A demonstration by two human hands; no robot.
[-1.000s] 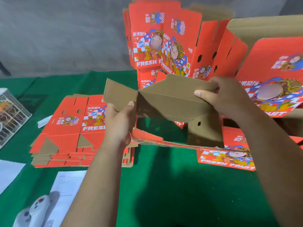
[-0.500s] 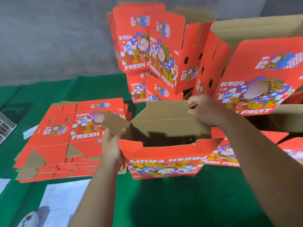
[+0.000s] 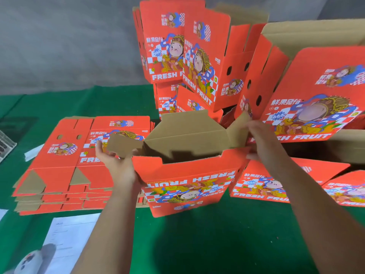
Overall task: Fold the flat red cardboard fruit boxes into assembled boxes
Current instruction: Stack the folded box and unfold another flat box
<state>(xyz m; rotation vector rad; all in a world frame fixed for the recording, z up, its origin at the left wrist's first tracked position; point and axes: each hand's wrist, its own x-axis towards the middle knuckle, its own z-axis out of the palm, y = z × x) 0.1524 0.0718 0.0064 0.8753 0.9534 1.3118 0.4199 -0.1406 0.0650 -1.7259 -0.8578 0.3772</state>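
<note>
A red fruit box (image 3: 189, 184) stands opened up on the green table (image 3: 197, 244), its print upside down toward me and its brown flaps raised. My left hand (image 3: 114, 161) holds the left side flap (image 3: 124, 144), thumb under it and fingers behind. My right hand (image 3: 258, 139) pinches the right side flap (image 3: 238, 131) at the box's far right corner. A stack of flat red boxes (image 3: 65, 169) lies to the left.
Assembled boxes (image 3: 189, 52) are piled at the back centre and right. More red boxes (image 3: 276, 184) lie at the right. A paper sheet (image 3: 67, 238) and a white controller (image 3: 27, 262) lie at the front left. A wire basket (image 3: 6, 143) sits at the left edge.
The box has been turned so its open end faces up and set down on the table. Both hands moved from the long flap out to the side flaps.
</note>
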